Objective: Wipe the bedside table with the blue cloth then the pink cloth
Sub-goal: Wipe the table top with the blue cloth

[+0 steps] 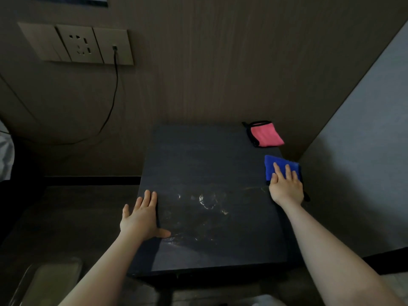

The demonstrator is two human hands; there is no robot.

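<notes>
Right hand (286,186): fingers straight and together, pressing flat on blue cloth (279,166) at right edge of bedside table (198,155), likely to bear down for the wipe. Arm extended, wrist low. Left hand (142,215): splayed flat, holding nothing, on table's left edge, probably bracing. Pink cloth (266,134) waits folded at far right corner. Streaky smears (207,202) mid-top, unwiped.

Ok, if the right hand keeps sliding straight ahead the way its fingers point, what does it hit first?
Probably the pink cloth. The right hand rests flat on the blue cloth, fingers aimed toward the bedside table's back right corner, where it lies; it might pass just right of it.
</notes>
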